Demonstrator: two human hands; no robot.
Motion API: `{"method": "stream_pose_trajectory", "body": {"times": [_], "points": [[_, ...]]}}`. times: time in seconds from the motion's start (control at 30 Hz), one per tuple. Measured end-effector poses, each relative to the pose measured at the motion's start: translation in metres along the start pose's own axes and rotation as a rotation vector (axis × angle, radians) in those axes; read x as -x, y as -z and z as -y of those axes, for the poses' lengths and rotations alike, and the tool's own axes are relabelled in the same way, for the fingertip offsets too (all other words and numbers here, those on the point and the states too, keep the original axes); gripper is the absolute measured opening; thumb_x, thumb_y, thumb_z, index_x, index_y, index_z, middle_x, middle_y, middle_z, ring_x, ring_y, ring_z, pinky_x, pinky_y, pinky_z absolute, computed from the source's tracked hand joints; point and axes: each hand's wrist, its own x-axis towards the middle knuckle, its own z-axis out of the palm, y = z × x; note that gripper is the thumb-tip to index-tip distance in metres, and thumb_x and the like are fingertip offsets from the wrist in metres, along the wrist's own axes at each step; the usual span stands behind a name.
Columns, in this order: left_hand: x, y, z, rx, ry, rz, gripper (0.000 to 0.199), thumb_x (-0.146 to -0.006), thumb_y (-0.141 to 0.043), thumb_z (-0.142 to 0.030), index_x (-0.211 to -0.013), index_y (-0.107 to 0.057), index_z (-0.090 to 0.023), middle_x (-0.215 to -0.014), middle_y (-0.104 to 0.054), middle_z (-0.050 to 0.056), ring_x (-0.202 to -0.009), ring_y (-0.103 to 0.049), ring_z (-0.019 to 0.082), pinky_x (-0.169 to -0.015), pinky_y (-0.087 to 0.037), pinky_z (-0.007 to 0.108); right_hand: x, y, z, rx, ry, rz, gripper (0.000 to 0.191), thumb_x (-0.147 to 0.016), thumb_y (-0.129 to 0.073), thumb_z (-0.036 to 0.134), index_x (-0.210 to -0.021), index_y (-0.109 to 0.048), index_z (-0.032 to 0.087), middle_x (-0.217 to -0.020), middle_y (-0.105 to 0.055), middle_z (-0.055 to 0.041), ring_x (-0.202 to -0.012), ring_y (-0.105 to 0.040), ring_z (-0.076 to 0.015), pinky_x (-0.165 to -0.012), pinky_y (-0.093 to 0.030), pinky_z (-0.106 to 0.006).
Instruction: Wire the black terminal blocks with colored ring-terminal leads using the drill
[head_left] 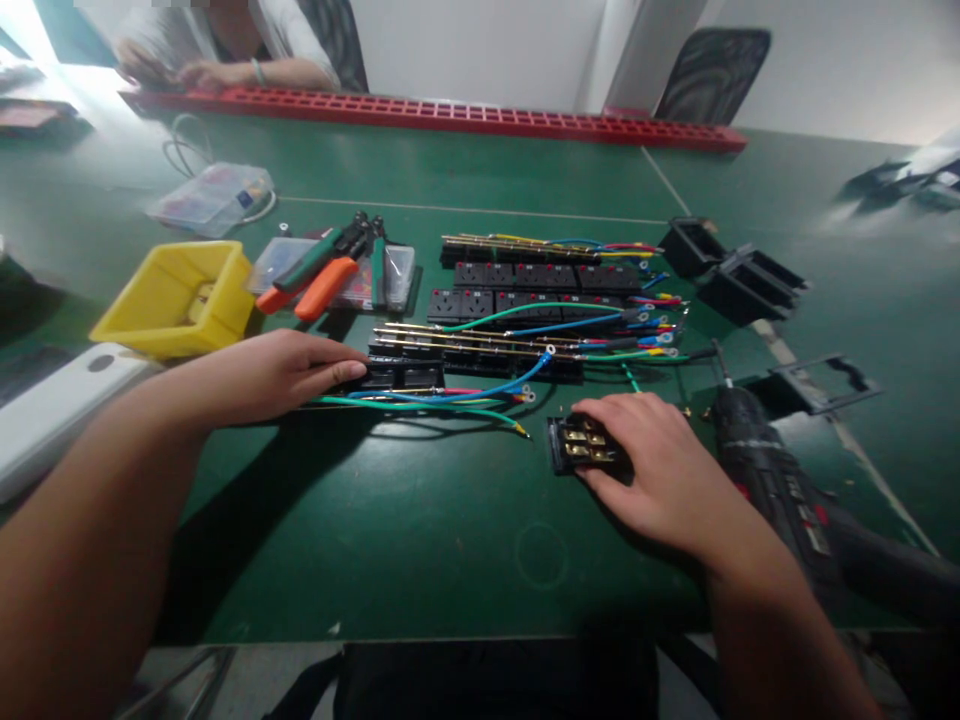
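My right hand (649, 465) grips a small black terminal block (556, 447) with brass screw contacts, thumb and fingers on opposite sides of it, at the table surface. On the left, my left hand (300, 375) has its fingers closed on the near end of a black socket strip (405, 374). A green wire (442, 407) and blue wires with ring lugs run along that strip. Behind it lie several more black socket strips (517, 308) with brass rods and coloured wires. Right of my right hand rests a black power drill (757, 440), its bit pointing away.
A yellow bin (180, 300) stands at left, beside orange-handled pliers (326, 275) on a clear parts case (401, 275). Black housings (750, 285) and a black frame (832, 385) lie at right. A red slotted rail (450, 112) crosses the far side, where another person (232, 50) sits.
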Motion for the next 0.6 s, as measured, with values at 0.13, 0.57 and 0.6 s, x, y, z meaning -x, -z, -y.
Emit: {"method": "stream_pose_trajectory", "body": {"times": [0.13, 0.57, 0.6], "points": [[-0.005, -0.001, 0.002, 0.085, 0.012, -0.030, 0.049, -0.097, -0.049, -0.057, -0.112, -0.072, -0.016, -0.107, -0.075, 0.001, -0.099, -0.066, 0.023, -0.098, -0.052, 0.039, 0.000, 0.001, 0.001, -0.007, 0.001, -0.002, 0.043, -0.085, -0.065, 0.030, -0.126, -0.055, 0.024, -0.123, -0.063, -0.0067, -0.111, -0.055, -0.0258, -0.097, -0.042, -0.043], [-0.014, -0.001, 0.010, 0.165, 0.037, -0.090, 0.053, -0.095, -0.050, -0.061, -0.117, -0.072, -0.018, -0.118, -0.074, 0.004, -0.108, -0.066, 0.025, -0.108, -0.047, 0.043, 0.001, 0.000, -0.001, 0.001, 0.004, 0.009, 0.042, -0.086, -0.063, 0.031, -0.126, -0.053, 0.026, -0.123, -0.062, -0.0043, -0.112, -0.054, -0.0247, -0.097, -0.042, -0.043], [-0.013, -0.001, 0.009, 0.179, 0.040, -0.085, 0.054, -0.096, -0.049, -0.059, -0.121, -0.070, -0.017, -0.121, -0.073, 0.004, -0.110, -0.064, 0.025, -0.111, -0.045, 0.045, 0.001, 0.000, -0.001, 0.001, 0.005, 0.008, 0.042, -0.086, -0.063, 0.031, -0.126, -0.053, 0.026, -0.123, -0.062, -0.0045, -0.111, -0.054, -0.0247, -0.097, -0.042, -0.043]]}}
